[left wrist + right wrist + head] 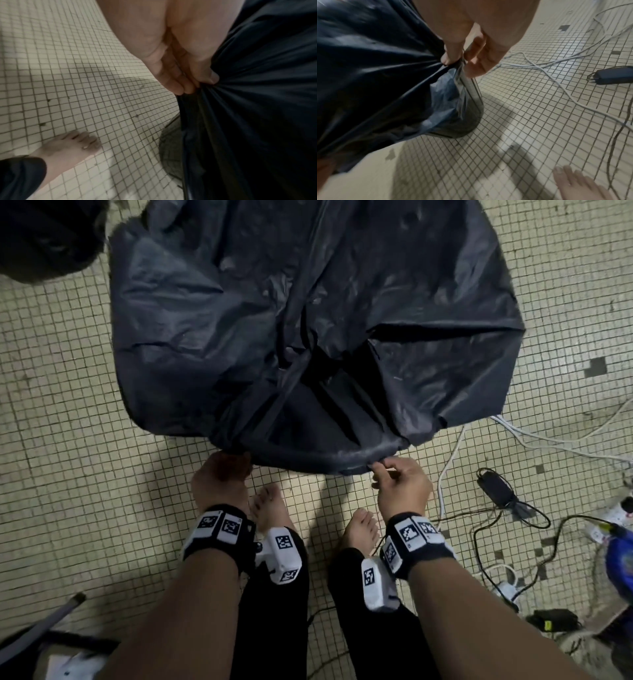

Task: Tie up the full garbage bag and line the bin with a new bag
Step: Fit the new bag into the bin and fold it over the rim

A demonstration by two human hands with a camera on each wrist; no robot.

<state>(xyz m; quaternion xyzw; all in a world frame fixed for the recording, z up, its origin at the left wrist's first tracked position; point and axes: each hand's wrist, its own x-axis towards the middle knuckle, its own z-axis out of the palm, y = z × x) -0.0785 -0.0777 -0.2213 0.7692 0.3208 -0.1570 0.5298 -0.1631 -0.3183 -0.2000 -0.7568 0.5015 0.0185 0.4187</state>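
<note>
Black plastic fills the upper middle of the head view: a new garbage bag (pixel 308 320) is spread wide above the tiled floor (pixel 68 405), with its open edge toward the person and the rest billowing away from them. The long axis of the stretched edge runs left to right between the two hands. The left hand (pixel 219 477) is clenched on the left corner of that edge; in the left wrist view its fingers (pixel 173 81) are curled and bunched plastic is pinched against the thumb, with creases radiating from the grip. The right hand (pixel 400 487) grasps the right corner, the plastic being pinched between thumb and forefinger, as seen in the right wrist view, where the fingers (pixel 477 65) are bent around a gathered fold. Beneath the bag, a dark mesh bin (pixel 469 112) is partly covered by the draped plastic and stands on the floor; how far the bag is seated inside it cannot be told.

Small square cream tiles with dark grout cover the floor, with a few dark tiles scattered to the right. White cables (pixel 534 436) and a black power adapter (pixel 496 484) are laid on the tiles at the right, well apart from the bin. Bare feet (pixel 270 508) are planted just behind the hands. A second dark bag (pixel 44 237) is seen at the upper left corner.
</note>
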